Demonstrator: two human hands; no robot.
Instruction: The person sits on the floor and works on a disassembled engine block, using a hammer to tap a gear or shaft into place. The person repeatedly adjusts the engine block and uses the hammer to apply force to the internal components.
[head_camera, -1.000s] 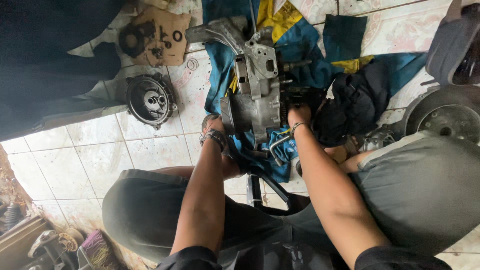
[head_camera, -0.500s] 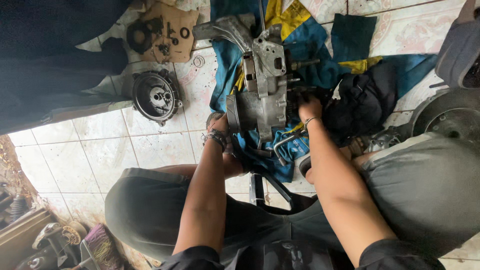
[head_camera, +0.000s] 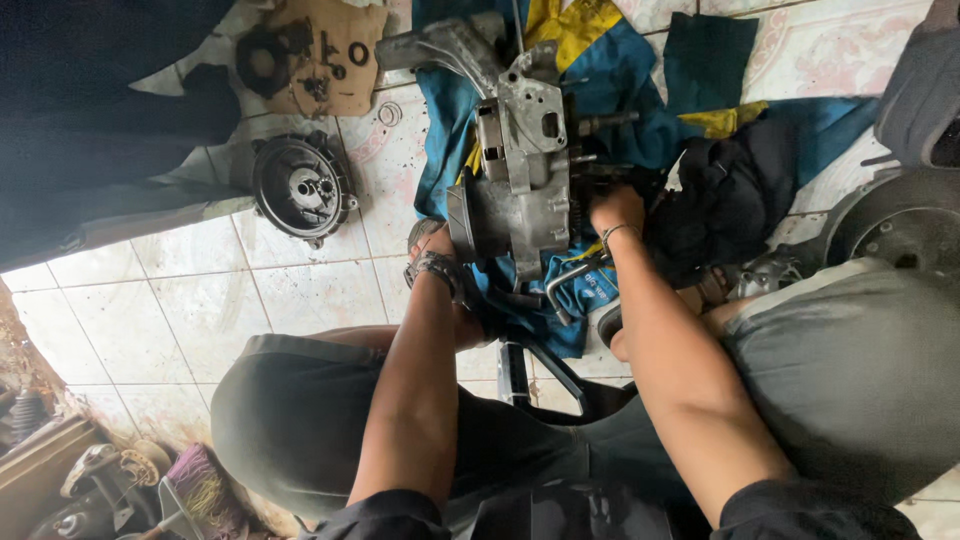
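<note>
Since a second ago the right hand (head_camera: 615, 208) has slid a little farther up the right flank of the engine case, while the left hand has stayed at its near left corner. The left hand (head_camera: 432, 245), a metal watch (head_camera: 436, 268) on its wrist, presses against the near left edge of the grey engine crankcase (head_camera: 525, 170); its fingers are tucked behind the casting, so whether they are clenched round it cannot be told. The right hand, with a thin bracelet at the wrist, lies against the right side of the crankcase, fingers curled onto the dark parts there, though the exact grip is hidden. The crankcase lies on a blue and yellow cloth (head_camera: 610, 90) spread over the tiled floor (head_camera: 300, 290), between the person's knees and the far wall of clutter. Just near the right wrist a bent metal L-shaped wrench (head_camera: 570, 280) rests on the cloth. To the right of the engine lies a crumpled black rag (head_camera: 725, 195). Well to the left on the tiles sits a round black engine cover (head_camera: 300, 187), and beyond it a piece of brown cardboard (head_camera: 325, 55) carrying small dark rings and parts. A wheel (head_camera: 900, 225) shows at the right edge.
</note>
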